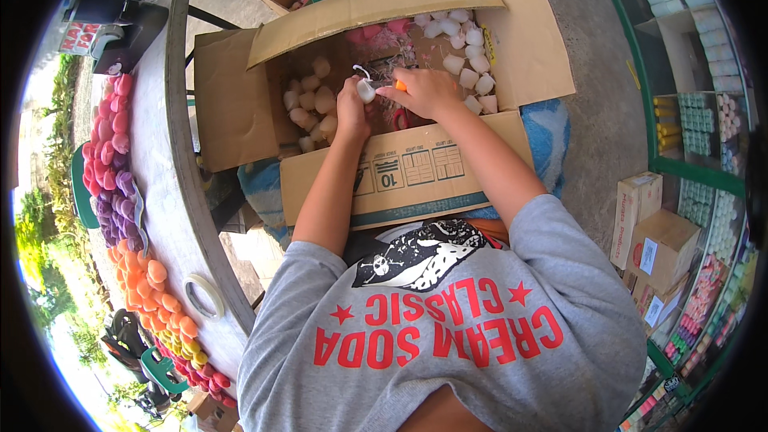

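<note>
Left hand (pixel 352 110), grip closed on a candle (pixel 366 93); right hand (pixel 428 93), grip wrapped round an orange tool (pixel 401 86); white lumps (pixel 454 64) at the box's (pixel 232 104) nine and two o'clock.

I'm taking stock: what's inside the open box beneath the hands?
White pieces at both sides; pink pieces, shavings and a red handle between. Left hand and right hand hide whatever lies beneath.

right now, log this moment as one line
left hand: holds white candle | right hand: grips orange-handled tool | cardboard box: open, white pieces left and right | table: coloured pieces
</note>
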### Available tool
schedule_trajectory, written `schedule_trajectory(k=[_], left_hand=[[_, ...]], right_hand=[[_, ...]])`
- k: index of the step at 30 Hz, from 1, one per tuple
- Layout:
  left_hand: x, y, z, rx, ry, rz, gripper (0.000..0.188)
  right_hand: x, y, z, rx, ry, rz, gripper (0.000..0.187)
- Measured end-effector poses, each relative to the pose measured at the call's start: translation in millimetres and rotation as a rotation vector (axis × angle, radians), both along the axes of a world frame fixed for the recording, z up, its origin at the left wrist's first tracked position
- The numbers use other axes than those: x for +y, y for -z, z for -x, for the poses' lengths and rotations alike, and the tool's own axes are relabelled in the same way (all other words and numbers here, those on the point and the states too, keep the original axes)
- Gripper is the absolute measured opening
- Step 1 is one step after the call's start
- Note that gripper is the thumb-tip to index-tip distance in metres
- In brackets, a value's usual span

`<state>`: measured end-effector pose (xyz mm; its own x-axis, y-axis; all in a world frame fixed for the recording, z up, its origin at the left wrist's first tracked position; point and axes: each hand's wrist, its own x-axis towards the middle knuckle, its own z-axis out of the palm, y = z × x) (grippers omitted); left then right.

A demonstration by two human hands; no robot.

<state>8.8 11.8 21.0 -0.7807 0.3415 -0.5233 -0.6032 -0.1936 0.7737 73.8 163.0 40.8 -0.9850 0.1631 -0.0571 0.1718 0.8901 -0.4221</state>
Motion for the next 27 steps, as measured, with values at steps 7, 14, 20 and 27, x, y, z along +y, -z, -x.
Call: schedule_trajectory(k=[7,14,20,27], left_hand=[[-15,7,7,0.053,-0.022,-0.092,0.034],[-16,25,13,0.757,-0.333,0.441,0.023],[-54,13,30,0.953,-0.556,1.257,0.035],[-23,11,15,0.936,-0.068,0.814,0.041]], right_hand=[[14,-2,5,-0.174,0.265,-0.023,0.052],[37,18,0,-0.163,0.426,-0.202,0.026],[49,39,8,-0.324,0.508,-0.153,0.031],[36,37,9,-0.073,0.148,0.143,0.045]])
